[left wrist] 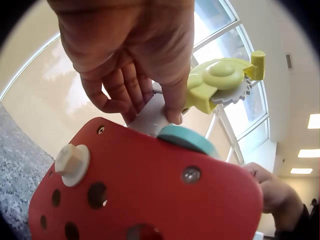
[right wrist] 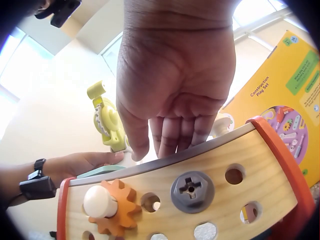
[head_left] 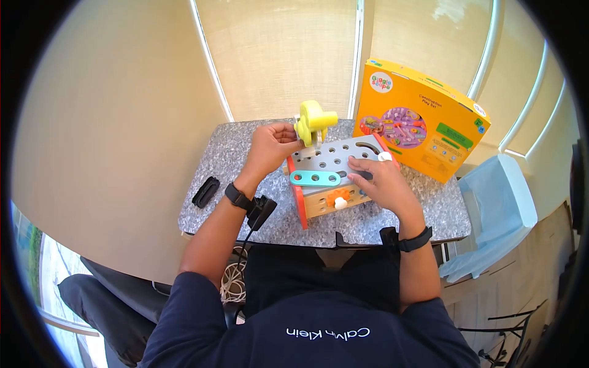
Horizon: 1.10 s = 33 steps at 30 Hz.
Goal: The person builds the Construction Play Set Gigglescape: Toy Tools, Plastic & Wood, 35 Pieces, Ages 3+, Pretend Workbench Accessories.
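Note:
A yellow-green toy circular saw (head_left: 313, 122) with a grey toothed blade (left wrist: 235, 94) stands over the left part of a toy workbench's grey top (head_left: 334, 157). My left hand (head_left: 270, 149) pinches the pale grey piece (left wrist: 150, 116) at its base between thumb and fingers, close over the top. My right hand (head_left: 385, 184) rests on the right side of the top with fingers extended, holding nothing. A teal strip with holes (head_left: 315, 178) lies along the top's near edge. On the wooden front, an orange gear (right wrist: 120, 206) carries a white knob (right wrist: 99, 201).
A yellow construction play set box (head_left: 423, 116) stands behind at the right. On the grey speckled table (head_left: 215, 159), a black case (head_left: 205, 192) lies at the left. A chair under a pale blue cover (head_left: 500, 208) is at the right.

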{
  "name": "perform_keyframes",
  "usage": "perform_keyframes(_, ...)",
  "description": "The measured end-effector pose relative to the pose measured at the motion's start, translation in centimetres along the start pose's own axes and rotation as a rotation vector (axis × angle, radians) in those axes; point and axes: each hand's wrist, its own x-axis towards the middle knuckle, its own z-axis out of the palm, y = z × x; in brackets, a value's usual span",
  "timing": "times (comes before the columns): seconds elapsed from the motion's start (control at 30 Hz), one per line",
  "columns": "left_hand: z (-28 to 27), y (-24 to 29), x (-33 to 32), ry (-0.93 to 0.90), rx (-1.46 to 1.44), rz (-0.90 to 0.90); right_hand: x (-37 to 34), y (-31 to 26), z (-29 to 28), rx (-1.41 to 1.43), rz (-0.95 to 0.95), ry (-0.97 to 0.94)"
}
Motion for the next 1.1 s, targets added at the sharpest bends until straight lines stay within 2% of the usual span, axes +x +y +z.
perform_keyframes(0.37, -0.2, -0.3, -0.7, 0.01, -0.006, -0.025, -0.2, 0.0, 0.1, -0.031, -0.008, 0.008)
perform_keyframes(0.43, 0.0, 0.0, -1.1, 0.054, 0.02, 0.011, -0.1, -0.1, 0.3, 0.041, -0.033, 0.056)
perform_keyframes(0.67, -0.4, -1.0, -1.1, -0.008, 0.028, 0.016, 0.1, -0.6, -0.3, -0.029, -0.038, 0.006)
perform_keyframes(0.77, -0.4, -2.5, -0.9, 0.005, 0.045, 0.039, 0.4, -3.2, -1.6, -0.024, 0.073, -0.084)
perform_keyframes(0.83, -0.4, -2.0, -1.0, 0.007, 0.153, 0.071, 0.8, -5.0, -2.0, 0.064, -0.022, 0.049)
perform_keyframes(0.87, -0.4, -2.0, -1.1, 0.01, 0.15, 0.067, 0.9, -6.1, -2.2, 0.063, -0.021, 0.044)
perform_keyframes(0.93, -0.3, -2.0, -1.3, 0.018, 0.177, 0.107, 0.7, -7.8, -2.2, 0.189, -0.285, 0.183)
perform_keyframes(0.97, -0.2, -2.1, -1.6, 0.01, 0.172, 0.088, 0.5, -8.3, -2.0, 0.195, -0.267, 0.174)
perform_keyframes(1.03, -0.1, -1.5, -1.6, 0.012, 0.179, 0.097, 0.9, -8.6, -1.8, 0.113, -0.435, 0.203)
perform_keyframes(1.1, -0.3, -1.8, -1.4, 0.001, 0.206, 0.105, 0.7, -8.4, -1.6, 0.129, -0.423, 0.196)
